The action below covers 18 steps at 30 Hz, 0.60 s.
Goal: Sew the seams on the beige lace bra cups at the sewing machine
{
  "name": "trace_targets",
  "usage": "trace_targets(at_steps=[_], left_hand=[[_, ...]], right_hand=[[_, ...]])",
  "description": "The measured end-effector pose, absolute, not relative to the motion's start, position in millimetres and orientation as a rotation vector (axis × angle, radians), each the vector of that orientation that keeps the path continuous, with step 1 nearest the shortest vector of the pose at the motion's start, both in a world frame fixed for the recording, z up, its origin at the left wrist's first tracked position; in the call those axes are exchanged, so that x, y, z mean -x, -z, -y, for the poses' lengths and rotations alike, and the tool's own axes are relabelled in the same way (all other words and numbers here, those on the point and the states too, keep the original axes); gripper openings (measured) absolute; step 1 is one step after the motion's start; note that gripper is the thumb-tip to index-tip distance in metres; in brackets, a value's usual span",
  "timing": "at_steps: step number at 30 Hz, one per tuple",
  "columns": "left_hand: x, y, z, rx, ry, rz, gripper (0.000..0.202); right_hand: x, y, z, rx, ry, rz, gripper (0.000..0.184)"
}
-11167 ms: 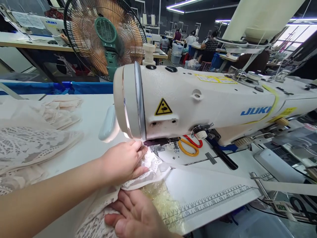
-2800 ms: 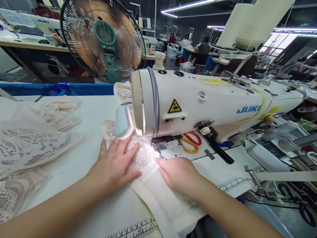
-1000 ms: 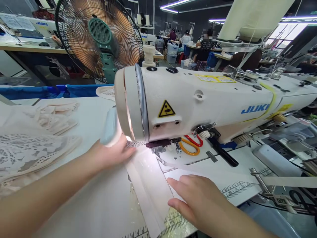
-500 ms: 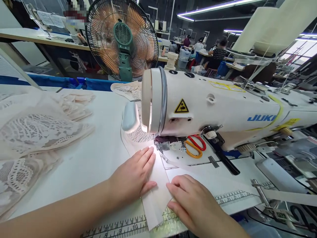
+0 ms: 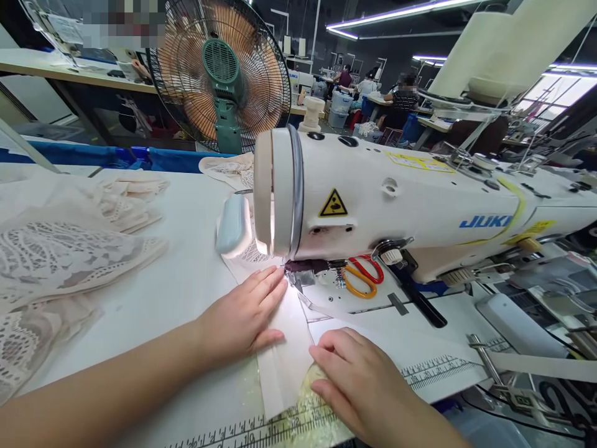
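A pale strip of fabric [image 5: 284, 367] runs from under the presser foot of the white sewing machine [image 5: 364, 199] toward the front table edge. My left hand [image 5: 249, 311] lies flat on it, fingers stretched out and fingertips close to the needle area. Just right of the strip, my right hand [image 5: 357, 379] hovers with bent fingers. A gap shows between its thumb and index finger, with nothing visible in it; the index tip is at the fabric's edge. Lace fabric [image 5: 254, 252] joined to the pale piece lies behind the needle, partly hidden by the machine head.
Scissors with orange and red handles [image 5: 361, 283] lie beneath the machine arm. Lace pieces [image 5: 74, 249] are piled on the left. A printed ruler scale [image 5: 242, 432] crosses the front edge. A large fan [image 5: 224, 74] stands behind; people sit farther back.
The strip has moved slightly toward the needle with my left hand. Its right edge has come away from my right hand's fingers, which have parted. The camera view has shifted a little.
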<state>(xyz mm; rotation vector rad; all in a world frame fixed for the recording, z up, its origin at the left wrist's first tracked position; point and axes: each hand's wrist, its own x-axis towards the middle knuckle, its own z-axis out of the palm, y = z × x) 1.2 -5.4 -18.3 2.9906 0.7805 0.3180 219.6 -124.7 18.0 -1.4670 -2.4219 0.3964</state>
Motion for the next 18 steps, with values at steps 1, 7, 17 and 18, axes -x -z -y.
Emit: trace_targets(at_steps=[1,7,17,18], left_hand=[[-2.3,15.7,7.8,-3.024,-0.358,-0.753,0.073],[-14.0,-6.6,50.7,-3.040,-0.434,-0.486,0.033],[-2.1,-7.0,55.2,-2.972,-0.310,-0.446,0.031],[-0.4,-6.3,52.5,-2.986,-0.338,-0.410,0.030]], right_hand=[[-220.3,-18.3,124.7,1.464,-0.399,2.417,0.009],[-226.0,-22.0,123.9,1.501,-0.507,2.433,0.014],[-227.2,-17.2,119.3,1.484,-0.493,2.531,0.014],[-226.9,-16.0,119.1,1.484,-0.481,2.532,0.013]])
